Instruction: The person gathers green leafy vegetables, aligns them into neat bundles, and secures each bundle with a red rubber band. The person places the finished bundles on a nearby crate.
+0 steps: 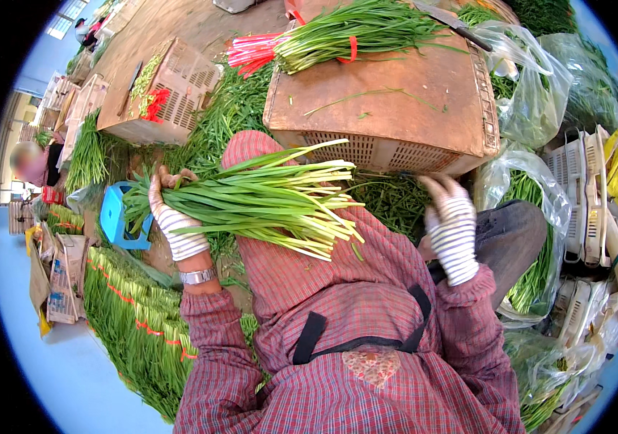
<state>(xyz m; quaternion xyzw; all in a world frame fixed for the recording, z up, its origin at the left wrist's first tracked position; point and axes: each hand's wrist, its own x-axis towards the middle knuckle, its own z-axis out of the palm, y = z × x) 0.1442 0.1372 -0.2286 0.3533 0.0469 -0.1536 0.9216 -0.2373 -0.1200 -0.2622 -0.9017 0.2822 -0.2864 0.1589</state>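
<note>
My left hand [167, 216], in a striped fingerless glove, holds a loose bunch of garlic chives [265, 200] by its leafy end. Their pale cut ends spread to the right over my checked apron and lap. My right hand [453, 228], gloved likewise, is empty at the front right of an upturned plastic crate topped by a brown board [385, 103]; its fingers are slightly apart. On that board lie a chive bundle [358, 35] bound with a red tie, a pile of red-and-white tie strips [254, 50] and a large knife [453, 23].
Loose chives [238, 103] cover the floor ahead. Stacked tied chive bundles [141, 320] stand at left, near a blue plastic stool [116, 214]. Another crate [184, 81] bears trimmings and red ties. Chive-filled plastic bags [531, 228] and crates [575, 190] line the right. A person [51, 163] is at far left.
</note>
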